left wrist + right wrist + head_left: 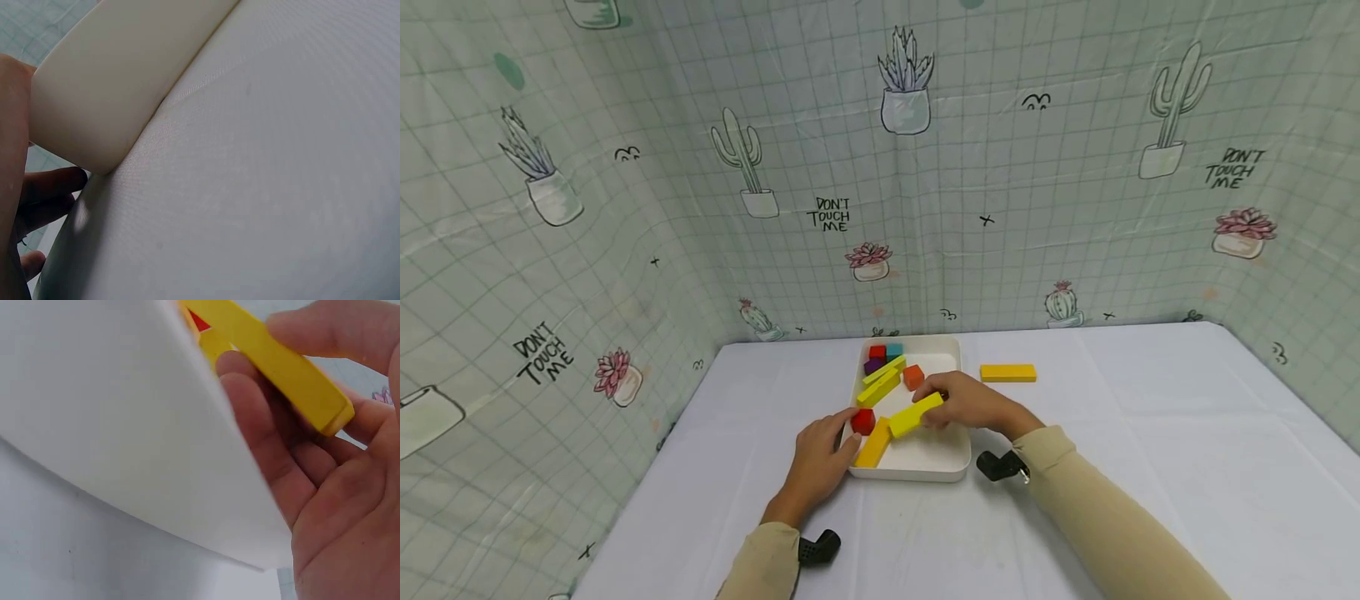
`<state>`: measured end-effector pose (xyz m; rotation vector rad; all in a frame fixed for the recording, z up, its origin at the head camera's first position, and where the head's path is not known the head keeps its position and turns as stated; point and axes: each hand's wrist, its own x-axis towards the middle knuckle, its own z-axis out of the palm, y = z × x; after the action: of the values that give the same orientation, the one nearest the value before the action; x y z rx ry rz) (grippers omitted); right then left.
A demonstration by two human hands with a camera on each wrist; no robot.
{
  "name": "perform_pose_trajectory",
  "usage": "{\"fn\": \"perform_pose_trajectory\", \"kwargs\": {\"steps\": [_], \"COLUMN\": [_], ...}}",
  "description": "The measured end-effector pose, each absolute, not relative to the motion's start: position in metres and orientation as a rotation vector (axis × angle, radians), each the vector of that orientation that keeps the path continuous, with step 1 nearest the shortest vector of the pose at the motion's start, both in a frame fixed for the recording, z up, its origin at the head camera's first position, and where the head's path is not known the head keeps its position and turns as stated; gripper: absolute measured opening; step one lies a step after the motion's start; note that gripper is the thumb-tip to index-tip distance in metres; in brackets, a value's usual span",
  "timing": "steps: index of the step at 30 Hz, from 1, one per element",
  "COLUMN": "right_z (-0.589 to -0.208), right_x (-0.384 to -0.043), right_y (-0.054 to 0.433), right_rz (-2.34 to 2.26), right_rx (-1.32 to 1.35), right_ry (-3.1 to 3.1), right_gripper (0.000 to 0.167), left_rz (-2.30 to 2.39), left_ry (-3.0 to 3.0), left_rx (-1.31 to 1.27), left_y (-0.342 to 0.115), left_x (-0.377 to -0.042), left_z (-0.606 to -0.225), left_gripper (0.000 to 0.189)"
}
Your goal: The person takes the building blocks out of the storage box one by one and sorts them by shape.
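Observation:
A white tray [925,476] holds several coloured blocks. My right hand [962,402] is over its right side and pinches a yellow block [914,416] between thumb and fingers; the right wrist view shows this yellow block [281,369] slanting above the rim. At the tray's near left corner, my left hand [820,457] holds the wall, thumb over the rim and other fingers outside. Between its index finger and thumb lies a red cube [863,422]. Beside that cube is an orange-yellow block [873,444]. In the left wrist view, the tray's wall [112,81] hides part of the hand.
Farther back in the tray are two yellow blocks [878,389], an orange cube [913,377], a purple block [874,366], a red block [877,352] and a teal block [894,351]. An orange-yellow block [1008,373] lies on the white table [1120,467], right of the tray.

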<state>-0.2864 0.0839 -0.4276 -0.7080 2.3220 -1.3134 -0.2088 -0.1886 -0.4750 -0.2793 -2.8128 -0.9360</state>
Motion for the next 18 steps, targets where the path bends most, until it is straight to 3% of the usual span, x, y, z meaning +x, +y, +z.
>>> {"fn": "perform_pose_trajectory", "kwargs": {"steps": [11, 18], "right_z": [-0.4351, -0.4338], "right_x": [-0.2838, -0.2766], "right_y": [0.0928, 0.0913], "right_rz": [-1.712, -1.864], "right_rx": [-0.575, -0.478], "right_ry": [2.159, 2.129], "right_gripper": [0.03, 0.041], "left_rz": [-0.932, -0.933], "left_ry": [-2.797, -2.791], "left_rx": [-0.281, -0.278], "left_y": [-0.1881, -0.1893], "left_x": [-0.2086, -0.2078], "left_z": [-0.4759, -0.4763], "left_gripper": [0.048, 0.047]}}
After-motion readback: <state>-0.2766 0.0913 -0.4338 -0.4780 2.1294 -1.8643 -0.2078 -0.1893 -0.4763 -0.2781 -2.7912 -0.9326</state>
